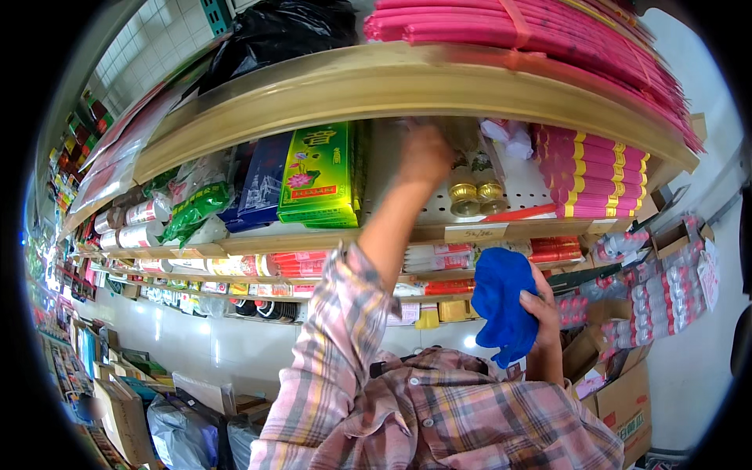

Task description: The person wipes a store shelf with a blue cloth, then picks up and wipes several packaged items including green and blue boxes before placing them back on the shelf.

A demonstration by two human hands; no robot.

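My left hand (426,154) reaches deep onto the middle shelf, under the upper board. It is blurred, and its fingertips are lost in shadow, so I cannot tell if it grips anything. Right beside it lie clear-wrapped ornaments with gold bases (477,188), possibly candle holders. A green and yellow box with a printed lotus flower (317,176) stands to the left, against a dark blue box (264,182). Lower down, in front of the shelves, my right hand (543,308) is closed on a crumpled blue cloth (504,305).
The upper shelf board (329,82) overhangs my left hand; pink incense bundles (499,29) and a black plastic bag (282,35) lie on it. Pink packets with yellow bands (599,170) fill the right end. Cardboard boxes (623,405) and bottle packs (658,305) stand at right.
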